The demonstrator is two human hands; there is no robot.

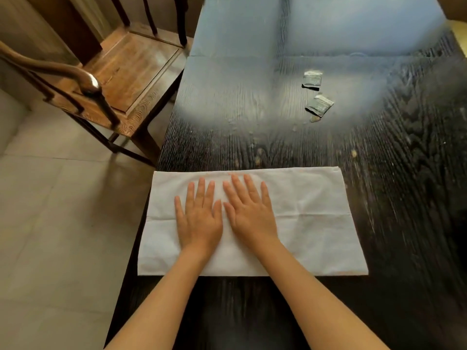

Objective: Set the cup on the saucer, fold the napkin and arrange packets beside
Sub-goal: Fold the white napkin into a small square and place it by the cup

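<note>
1. Pressing flat, the left hand (199, 218) and right hand (249, 210) lie side by side, fingers spread, gripping nothing.
2. Both palms bear on the white napkin (316, 223), probably to smooth it or set a fold.
3. The napkin lies at the near edge of the dark table (404, 173).
4. Two packets (312, 79) (319, 104) lie well apart, farther back.
5. No cup or saucer is in view.
</note>
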